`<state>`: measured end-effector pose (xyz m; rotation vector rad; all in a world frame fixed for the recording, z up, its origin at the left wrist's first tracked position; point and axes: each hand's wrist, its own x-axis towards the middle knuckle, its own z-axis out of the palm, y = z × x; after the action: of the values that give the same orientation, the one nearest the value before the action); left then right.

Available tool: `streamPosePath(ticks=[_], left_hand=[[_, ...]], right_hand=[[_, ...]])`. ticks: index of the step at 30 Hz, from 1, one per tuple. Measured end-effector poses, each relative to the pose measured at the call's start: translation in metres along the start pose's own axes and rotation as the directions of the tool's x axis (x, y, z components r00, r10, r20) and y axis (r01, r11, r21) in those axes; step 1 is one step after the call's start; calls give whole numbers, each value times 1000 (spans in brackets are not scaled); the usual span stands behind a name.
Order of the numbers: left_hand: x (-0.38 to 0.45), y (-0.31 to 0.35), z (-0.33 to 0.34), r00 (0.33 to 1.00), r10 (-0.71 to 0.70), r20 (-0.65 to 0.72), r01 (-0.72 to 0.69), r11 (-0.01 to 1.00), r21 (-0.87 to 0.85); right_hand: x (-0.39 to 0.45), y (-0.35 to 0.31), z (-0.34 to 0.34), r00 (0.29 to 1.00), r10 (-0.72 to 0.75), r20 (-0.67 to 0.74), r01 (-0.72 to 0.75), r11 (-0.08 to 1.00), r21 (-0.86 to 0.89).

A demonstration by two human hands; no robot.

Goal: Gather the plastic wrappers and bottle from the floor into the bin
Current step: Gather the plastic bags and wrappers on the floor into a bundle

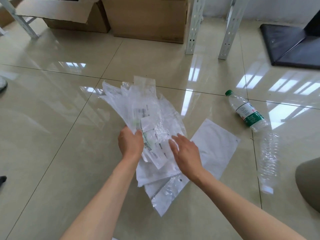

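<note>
On glossy tile floor (52,118) — left hand (130,142) grips wrappers (147,110), right hand (186,151) spread flat.

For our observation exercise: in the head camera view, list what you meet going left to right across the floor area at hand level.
left hand gripping the bundle of plastic wrappers → right hand, open → flat white wrapper on the floor → clear crushed bottle lying on the tiles

We've got clear and white wrappers (147,118) with grey print, a clear bottle (246,110) with green cap and green-white label, glossy beige floor (52,118) tiles, brown cardboard boxes (147,18).
</note>
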<state>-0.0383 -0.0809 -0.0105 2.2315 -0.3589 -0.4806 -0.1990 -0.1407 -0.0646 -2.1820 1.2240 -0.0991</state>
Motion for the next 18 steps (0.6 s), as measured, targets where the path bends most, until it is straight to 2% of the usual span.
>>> streamPosePath(ticks=[1, 3, 6, 8, 11, 16, 18], left_hand=[[0, 0, 1, 1000, 13, -4, -13, 1000, 17], [-2, 2, 3, 999, 41, -12, -40, 998, 53], [-5, 4, 8, 997, 81, -1, -80, 994, 71], [-7, 3, 11, 994, 107, 4, -107, 992, 72], [-7, 3, 14, 992, 128, 12, -128, 990, 61], [-7, 2, 16, 991, 131, 17, -132, 990, 55], [-7, 1, 15, 992, 129, 15, -130, 990, 61]], right_hand=[[3, 13, -2, 982, 180, -52, -184, 979, -93], [8, 36, -6, 882, 467, -60, -471, 872, -135], [19, 54, -5, 764, 645, -24, -644, 759, -90], [28, 53, 2, 724, 689, -16, -688, 721, -83], [37, 49, 12, 711, 703, -14, -697, 702, -144], [27, 59, 14, 760, 647, -52, -644, 742, -184], [21, 63, 8, 795, 602, -71, -605, 782, -148]])
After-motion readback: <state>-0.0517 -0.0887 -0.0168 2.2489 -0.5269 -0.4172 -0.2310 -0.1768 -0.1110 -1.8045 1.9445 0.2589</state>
